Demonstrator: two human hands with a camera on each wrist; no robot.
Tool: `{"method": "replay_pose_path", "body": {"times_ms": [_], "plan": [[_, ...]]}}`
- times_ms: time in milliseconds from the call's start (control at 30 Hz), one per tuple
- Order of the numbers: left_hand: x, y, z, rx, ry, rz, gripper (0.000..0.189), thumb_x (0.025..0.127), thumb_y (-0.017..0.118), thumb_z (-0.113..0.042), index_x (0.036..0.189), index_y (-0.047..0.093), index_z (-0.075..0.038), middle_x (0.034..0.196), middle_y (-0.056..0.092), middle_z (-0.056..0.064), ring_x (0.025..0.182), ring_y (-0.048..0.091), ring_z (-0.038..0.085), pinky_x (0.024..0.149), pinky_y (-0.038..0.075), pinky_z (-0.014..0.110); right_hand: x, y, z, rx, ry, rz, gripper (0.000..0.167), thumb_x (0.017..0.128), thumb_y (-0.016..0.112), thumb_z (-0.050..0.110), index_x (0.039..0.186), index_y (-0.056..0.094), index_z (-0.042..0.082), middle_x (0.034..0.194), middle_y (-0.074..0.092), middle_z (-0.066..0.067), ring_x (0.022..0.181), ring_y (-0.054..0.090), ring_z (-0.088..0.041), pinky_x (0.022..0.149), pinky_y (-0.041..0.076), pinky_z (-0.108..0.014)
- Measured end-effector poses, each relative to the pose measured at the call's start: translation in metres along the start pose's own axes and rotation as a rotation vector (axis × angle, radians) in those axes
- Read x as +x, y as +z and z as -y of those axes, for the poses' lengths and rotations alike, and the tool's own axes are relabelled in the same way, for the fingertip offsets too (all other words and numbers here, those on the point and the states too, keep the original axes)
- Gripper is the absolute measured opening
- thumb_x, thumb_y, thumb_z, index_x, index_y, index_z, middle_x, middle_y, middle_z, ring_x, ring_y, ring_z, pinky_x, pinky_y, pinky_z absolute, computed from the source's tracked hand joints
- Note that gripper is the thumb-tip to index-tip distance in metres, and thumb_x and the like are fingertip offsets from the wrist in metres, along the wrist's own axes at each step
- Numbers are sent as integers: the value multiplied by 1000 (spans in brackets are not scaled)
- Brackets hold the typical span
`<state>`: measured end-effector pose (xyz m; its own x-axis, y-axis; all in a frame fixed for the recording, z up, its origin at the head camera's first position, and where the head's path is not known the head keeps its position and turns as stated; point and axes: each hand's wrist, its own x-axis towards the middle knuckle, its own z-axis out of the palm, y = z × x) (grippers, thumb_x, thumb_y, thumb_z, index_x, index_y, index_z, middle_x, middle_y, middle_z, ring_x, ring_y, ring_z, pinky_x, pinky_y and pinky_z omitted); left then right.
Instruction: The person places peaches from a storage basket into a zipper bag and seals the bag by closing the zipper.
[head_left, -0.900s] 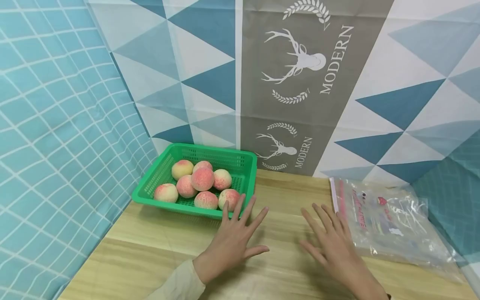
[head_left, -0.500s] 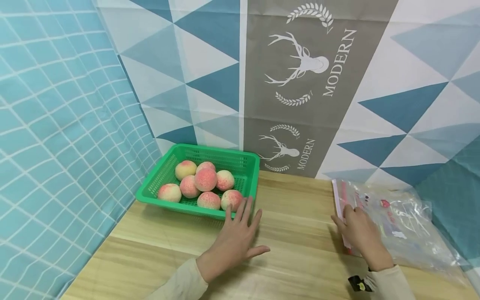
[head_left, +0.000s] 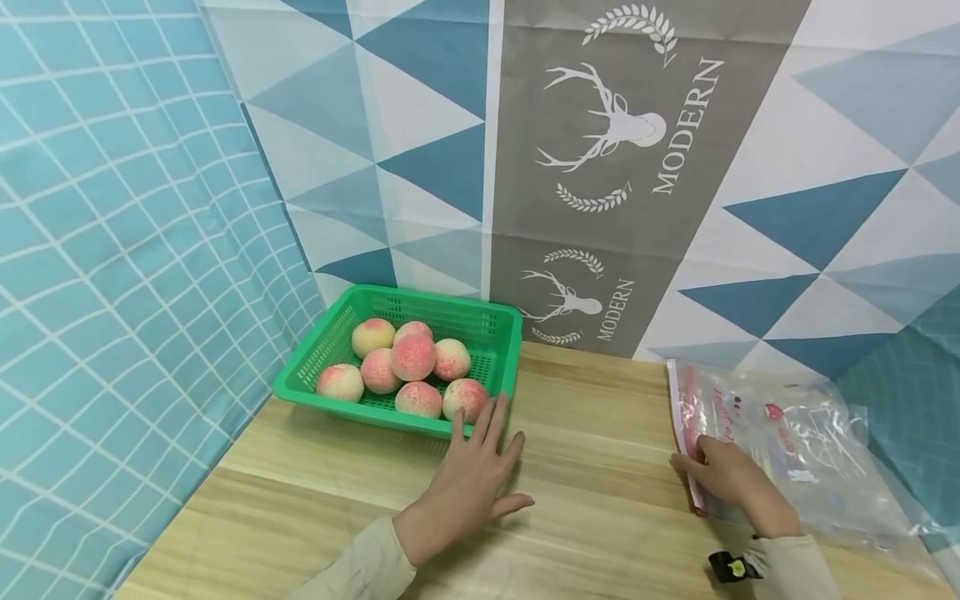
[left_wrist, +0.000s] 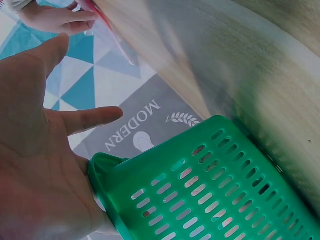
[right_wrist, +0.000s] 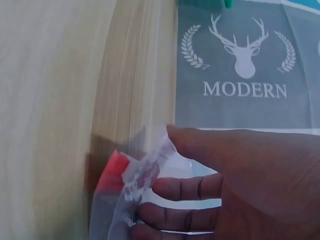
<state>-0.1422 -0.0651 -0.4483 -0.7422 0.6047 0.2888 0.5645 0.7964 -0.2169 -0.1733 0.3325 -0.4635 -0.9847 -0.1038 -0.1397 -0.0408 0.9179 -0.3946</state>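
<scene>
A green plastic basket (head_left: 330, 407) with slotted walls holds several pink-and-yellow peaches (head_left: 414, 357). My left hand (head_left: 467, 479) has its fingers spread, with the fingertips over the basket's near right rim; in the left wrist view the palm lies alongside the basket's corner (left_wrist: 115, 175). On the right, a clear printed zip bag (head_left: 813, 467) lies flat on the table. My right hand (head_left: 738, 483) pinches the bag's white-and-red edge between thumb and fingers. Seen from the right wrist, the thumb is on one side of the thin plastic (right_wrist: 142, 185) and the curled fingers on the other.
The wooden table (head_left: 585, 467) runs between basket and bag. A patterned cloth wall (head_left: 577, 167) stands behind, right at the basket's back, and a blue checked cloth (head_left: 135, 250) closes the left side. A black wristband (head_left: 733, 568) sits at the right sleeve.
The right hand has moved right from above the middle of the table to the bag and taken hold of its edge. The left hand stays at the basket's rim.
</scene>
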Motion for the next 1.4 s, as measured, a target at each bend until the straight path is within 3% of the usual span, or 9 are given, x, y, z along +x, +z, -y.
{"method": "replay_pose_path", "body": {"times_ms": [233, 433, 600, 800, 933, 1133, 1400], "plan": [[0, 1, 0, 29, 8, -18, 77, 84, 50, -79, 132, 64, -20, 160, 17, 29, 147, 23, 42, 105, 30, 70, 0, -2, -5, 18, -82, -13, 38, 95, 66, 37, 74, 49, 10, 63, 44, 0, 56, 39, -15, 52, 31, -28], [-2, 3, -1, 61, 14, -37, 77, 83, 51, -80, 129, 66, -21, 159, 20, 29, 145, 27, 42, 103, 32, 69, -1, -5, -14, 38, -135, 9, 25, 99, 60, 23, 78, 55, 11, 63, 49, 3, 55, 43, -12, 51, 36, -27], [0, 1, -2, 29, 19, -18, 75, 85, 51, -78, 131, 65, -21, 159, 19, 29, 144, 28, 42, 104, 32, 69, -6, -13, -15, 21, -137, -21, 20, 98, 55, 12, 78, 58, 10, 64, 51, 3, 55, 44, -12, 52, 37, -29], [1, -14, 1, -85, -23, 80, 65, 92, 51, -68, 137, 59, -22, 160, 21, 25, 144, 29, 42, 104, 32, 69, -22, -31, 11, -47, -118, -189, 30, 95, 54, 10, 65, 49, 13, 56, 38, 3, 51, 34, -12, 49, 29, -28], [5, -24, -2, -81, -35, 112, 63, 95, 47, -66, 141, 55, -24, 158, 28, 21, 144, 28, 43, 103, 35, 68, -37, -48, 32, -104, -143, -319, 36, 95, 53, 9, 61, 42, 15, 54, 34, 3, 49, 28, -11, 48, 25, -27], [2, -42, -11, -76, 46, 67, 57, 95, 50, -64, 134, 58, -23, 149, 42, 15, 137, 39, 40, 103, 40, 63, -56, -65, 56, -97, -137, -291, 32, 97, 54, 12, 66, 46, 14, 55, 37, 2, 47, 31, -12, 48, 27, -27], [5, -72, -22, -152, 116, 38, 38, 98, 57, -50, 113, 65, -16, 125, 58, 6, 122, 52, 27, 98, 48, 42, -74, -80, 86, -114, -149, -310, 35, 98, 53, 17, 65, 45, 16, 54, 36, 3, 48, 31, -12, 48, 26, -27]]}}
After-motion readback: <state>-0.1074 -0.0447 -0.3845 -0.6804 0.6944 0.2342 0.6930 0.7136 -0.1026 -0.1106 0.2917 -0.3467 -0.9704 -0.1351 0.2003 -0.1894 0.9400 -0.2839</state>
